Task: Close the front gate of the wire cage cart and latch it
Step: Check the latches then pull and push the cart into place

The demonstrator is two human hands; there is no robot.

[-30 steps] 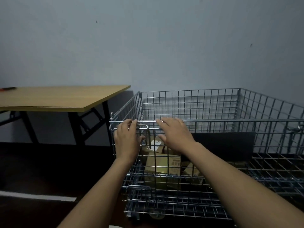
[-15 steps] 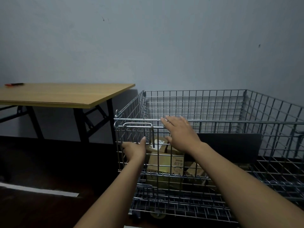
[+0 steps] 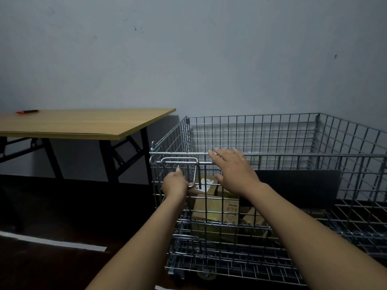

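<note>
A silver wire cage cart (image 3: pixel 345 143) stands against the wall. Its front gate (image 3: pixel 293 162) is raised upright, the top bar level with the side panels. A bent steel latch handle (image 3: pixel 180 163) sits at the gate's upper left corner. My left hand (image 3: pixel 174 184) is curled around the lower end of that latch loop. Flat against the gate's top bar, just right of the latch, lies my right hand (image 3: pixel 234 170) with its fingers spread. Several cardboard boxes (image 3: pixel 215 208) lie inside.
A wooden folding table (image 3: pixel 83 124) with black legs stands to the left, a red and black tool (image 3: pixel 27 111) on its far corner. A dark board (image 3: pixel 297 187) leans inside the cart. White tape (image 3: pixel 52 240) marks the dark floor.
My left hand dropped from the gate's top bar down to the bottom of the latch loop and closed on it. My right hand stayed pressed on the top bar.
</note>
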